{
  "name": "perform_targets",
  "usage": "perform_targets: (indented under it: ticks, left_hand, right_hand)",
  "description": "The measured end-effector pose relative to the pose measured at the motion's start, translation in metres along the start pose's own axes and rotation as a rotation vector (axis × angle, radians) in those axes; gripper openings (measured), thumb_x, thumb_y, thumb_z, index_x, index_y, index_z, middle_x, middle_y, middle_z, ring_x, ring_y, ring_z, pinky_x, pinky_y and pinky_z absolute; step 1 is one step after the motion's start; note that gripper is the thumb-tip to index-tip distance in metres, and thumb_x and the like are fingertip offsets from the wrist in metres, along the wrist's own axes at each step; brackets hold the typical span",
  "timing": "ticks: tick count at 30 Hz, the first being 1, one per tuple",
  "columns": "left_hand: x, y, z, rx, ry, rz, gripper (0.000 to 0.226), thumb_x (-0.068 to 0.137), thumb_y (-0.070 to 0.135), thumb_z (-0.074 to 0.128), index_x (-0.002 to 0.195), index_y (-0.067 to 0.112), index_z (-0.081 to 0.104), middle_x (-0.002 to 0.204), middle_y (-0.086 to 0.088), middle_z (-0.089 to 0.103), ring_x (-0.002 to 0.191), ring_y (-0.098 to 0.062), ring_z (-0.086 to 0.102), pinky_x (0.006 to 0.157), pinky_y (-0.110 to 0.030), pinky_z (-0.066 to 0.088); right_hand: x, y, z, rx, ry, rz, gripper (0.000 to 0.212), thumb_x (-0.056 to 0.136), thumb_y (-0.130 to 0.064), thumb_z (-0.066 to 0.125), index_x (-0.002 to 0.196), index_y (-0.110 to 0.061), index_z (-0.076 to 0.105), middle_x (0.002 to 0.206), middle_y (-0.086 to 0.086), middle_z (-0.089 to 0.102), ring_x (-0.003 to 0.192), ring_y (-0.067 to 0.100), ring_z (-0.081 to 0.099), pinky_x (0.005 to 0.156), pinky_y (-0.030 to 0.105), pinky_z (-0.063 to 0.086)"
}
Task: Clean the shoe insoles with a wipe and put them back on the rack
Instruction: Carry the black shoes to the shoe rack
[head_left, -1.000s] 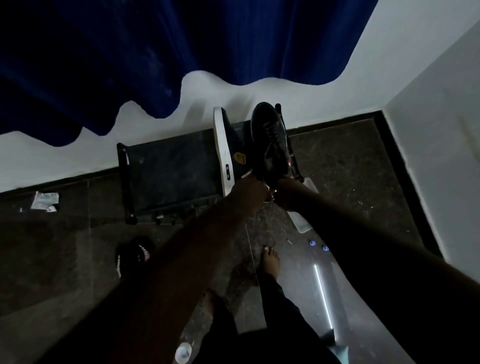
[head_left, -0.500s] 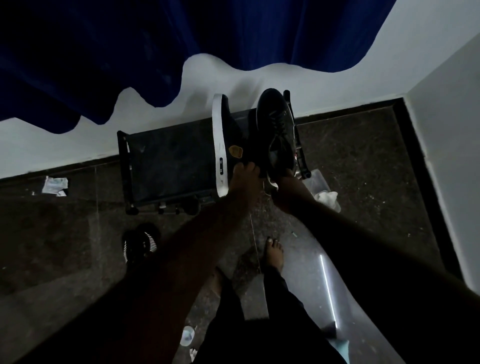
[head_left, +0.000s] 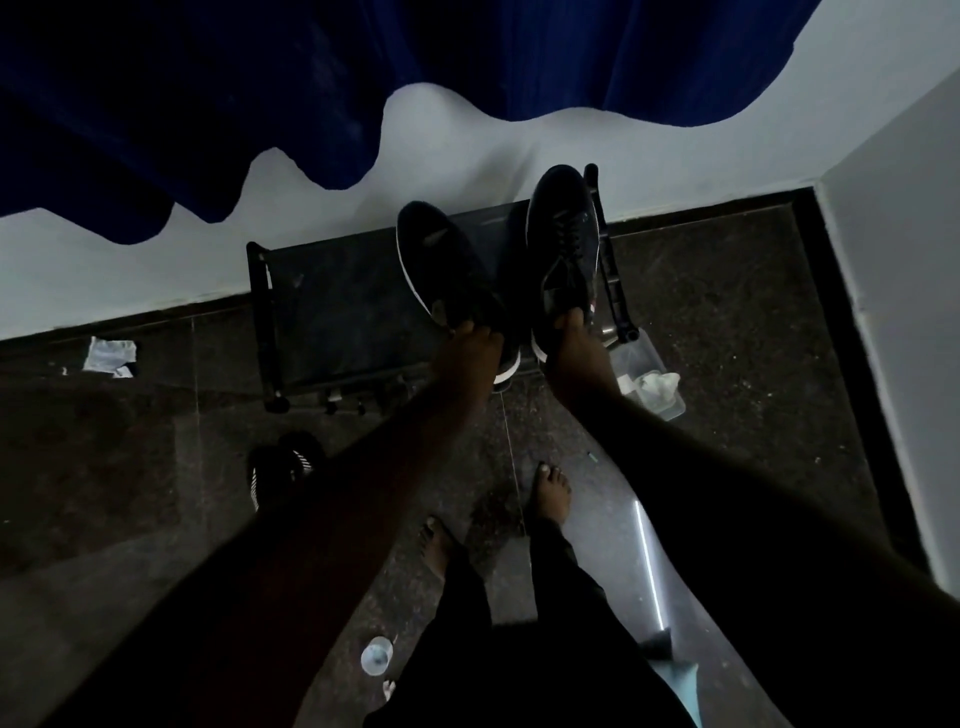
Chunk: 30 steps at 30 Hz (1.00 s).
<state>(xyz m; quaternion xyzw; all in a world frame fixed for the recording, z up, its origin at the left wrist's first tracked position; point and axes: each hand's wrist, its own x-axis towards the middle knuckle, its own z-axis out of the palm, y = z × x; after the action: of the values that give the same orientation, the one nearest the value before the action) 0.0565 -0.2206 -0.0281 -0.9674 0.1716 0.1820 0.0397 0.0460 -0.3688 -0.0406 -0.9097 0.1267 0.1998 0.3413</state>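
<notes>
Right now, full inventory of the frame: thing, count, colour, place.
shoes: 2, black with white soles, at the rack's right end; left shoe, right shoe
rack: 1, black, against the wall
curtain: 1, blue, hanging above the rack
wipe tub: 1, clear, white wipe sticking out, floor right of the rack
scrap: 1, white, floor left of the rack
striped item: 1, black and white, floor before the rack; too dark to identify
round item: 1, clear, floor near the legs
feet: 2, bare, on the floor
left hand: grips the left shoe's heel
right hand: grips the right shoe's heel
</notes>
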Motion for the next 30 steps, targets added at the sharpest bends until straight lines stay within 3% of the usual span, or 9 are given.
perform_targets:
  ticks: [2, 4, 7, 10, 12, 17, 21, 25, 30]
  left_hand:
    - [-0.003, 0.002, 0.011, -0.086, -0.12, -0.072, 0.03, 0.094, 0.013, 0.054, 0.123, 0.008, 0.057, 0.126, -0.009, 0.06, 0.12, -0.027, 0.052, 0.097, -0.033, 0.038]
    - [-0.005, 0.0, 0.02, -0.137, -0.154, -0.107, 0.042, 0.095, 0.015, 0.051, 0.136, 0.005, 0.043, 0.139, -0.013, 0.049, 0.131, -0.029, 0.042, 0.106, -0.035, 0.031]
    - [-0.004, 0.009, 0.023, -0.266, -0.171, -0.163, 0.056, 0.088, 0.027, 0.065, 0.135, 0.006, 0.044, 0.135, -0.015, 0.053, 0.127, -0.032, 0.046, 0.102, -0.038, 0.038]
    - [0.003, 0.022, 0.016, -0.381, -0.192, -0.253, 0.043, 0.094, 0.016, 0.058, 0.133, 0.005, 0.046, 0.13, -0.018, 0.058, 0.121, -0.035, 0.054, 0.098, -0.042, 0.042]
    - [0.006, 0.022, 0.01, -0.337, -0.224, -0.249, 0.039, 0.097, 0.008, 0.049, 0.135, 0.003, 0.045, 0.132, -0.02, 0.057, 0.123, -0.036, 0.054, 0.1, -0.044, 0.04]
    - [-0.008, 0.001, 0.008, -0.21, -0.228, -0.216, 0.041, 0.098, 0.011, 0.045, 0.139, 0.007, 0.043, 0.134, -0.02, 0.055, 0.124, -0.038, 0.053, 0.1, -0.047, 0.044]
    - [-0.042, -0.034, 0.007, -0.182, -0.157, -0.22, 0.048, 0.094, 0.011, 0.054, 0.141, 0.011, 0.044, 0.131, -0.016, 0.057, 0.121, -0.035, 0.055, 0.096, -0.041, 0.044]
    - [-0.078, -0.061, -0.009, -0.114, -0.148, -0.212, 0.056, 0.09, 0.01, 0.058, 0.143, 0.013, 0.039, 0.128, -0.014, 0.06, 0.118, -0.033, 0.057, 0.094, -0.042, 0.045]
    - [-0.14, -0.099, -0.021, -0.029, -0.086, -0.256, 0.06, 0.093, 0.016, 0.052, 0.149, 0.016, 0.03, 0.125, -0.014, 0.061, 0.115, -0.034, 0.059, 0.091, -0.04, 0.045]
  right_hand:
    - [-0.004, -0.007, 0.003, 0.008, -0.039, -0.01, 0.022, 0.097, -0.009, 0.042, 0.117, -0.002, 0.042, 0.11, 0.028, 0.064, 0.102, 0.045, 0.061, 0.077, 0.041, 0.043]
    - [-0.006, -0.011, 0.006, -0.024, -0.062, -0.022, 0.025, 0.097, -0.01, 0.043, 0.12, 0.001, 0.043, 0.112, 0.028, 0.064, 0.103, 0.045, 0.061, 0.079, 0.042, 0.044]
    - [-0.001, -0.01, 0.005, -0.139, -0.119, -0.017, 0.034, 0.096, -0.012, 0.046, 0.128, -0.001, 0.045, 0.118, 0.027, 0.063, 0.11, 0.044, 0.059, 0.087, 0.044, 0.046]
    - [0.005, -0.006, 0.004, -0.225, -0.156, -0.041, 0.035, 0.097, -0.01, 0.046, 0.13, -0.003, 0.052, 0.119, 0.025, 0.063, 0.113, 0.042, 0.059, 0.091, 0.043, 0.046]
    - [0.009, -0.006, 0.004, -0.233, -0.135, -0.054, 0.03, 0.097, -0.009, 0.046, 0.123, 0.0, 0.059, 0.116, 0.025, 0.065, 0.112, 0.042, 0.06, 0.091, 0.044, 0.046]
    - [0.0, -0.007, 0.0, -0.248, -0.107, -0.096, 0.03, 0.098, -0.013, 0.046, 0.12, -0.002, 0.063, 0.113, 0.027, 0.065, 0.109, 0.043, 0.06, 0.089, 0.044, 0.048]
    - [-0.022, -0.02, -0.004, -0.313, -0.109, -0.246, 0.031, 0.098, -0.014, 0.046, 0.123, -0.004, 0.061, 0.118, 0.025, 0.063, 0.111, 0.042, 0.058, 0.09, 0.042, 0.044]
    - [-0.049, -0.053, 0.005, -0.379, -0.129, -0.376, 0.033, 0.098, -0.012, 0.046, 0.127, -0.008, 0.06, 0.12, 0.02, 0.064, 0.114, 0.038, 0.057, 0.097, 0.039, 0.041]
    - [-0.093, -0.115, 0.03, -0.399, -0.137, -0.513, 0.027, 0.097, -0.014, 0.048, 0.117, -0.008, 0.065, 0.112, 0.017, 0.068, 0.106, 0.038, 0.062, 0.087, 0.039, 0.049]
